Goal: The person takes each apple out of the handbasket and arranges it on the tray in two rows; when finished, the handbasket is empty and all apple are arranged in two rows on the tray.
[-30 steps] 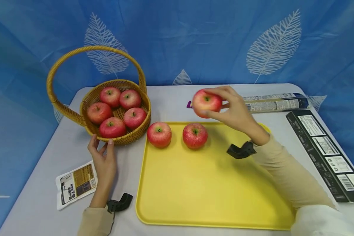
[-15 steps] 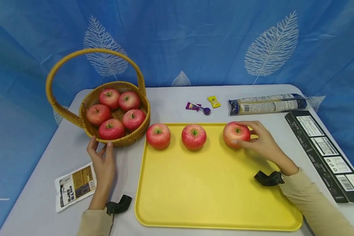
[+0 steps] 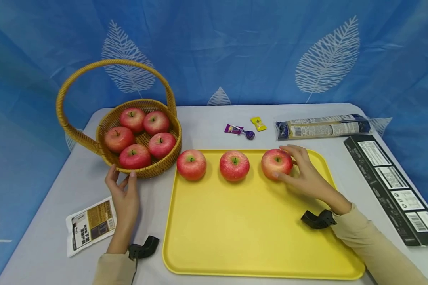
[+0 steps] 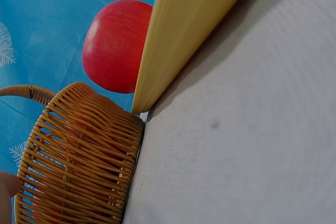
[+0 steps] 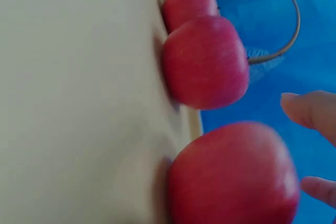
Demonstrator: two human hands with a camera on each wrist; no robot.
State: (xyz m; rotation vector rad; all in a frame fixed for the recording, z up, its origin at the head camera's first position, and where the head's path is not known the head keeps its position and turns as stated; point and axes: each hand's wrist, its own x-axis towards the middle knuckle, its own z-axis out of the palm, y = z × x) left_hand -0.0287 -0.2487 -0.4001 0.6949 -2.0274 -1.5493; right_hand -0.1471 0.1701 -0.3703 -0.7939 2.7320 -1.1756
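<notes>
In the head view, my left hand touches the near side of a wicker basket with spread fingertips. One fingertip shows beside the basket's wall in the left wrist view. Several red apples lie inside the basket. My right hand is at the rightmost apple of a row on a yellow tray. The right wrist view shows a gap between one fingertip and that apple; another finger lies close to its side. A middle apple and a left apple complete the row.
Behind the tray lie a lollipop, a purple wrapper, a yellow candy and a long wrapped pack. A black box runs along the right edge. A white pouch lies left of my left forearm.
My right hand has lowered the third apple from above the tray's back edge onto the tray, then shifted slightly left with it. Its fingers have spread a little. The left hand stays.
</notes>
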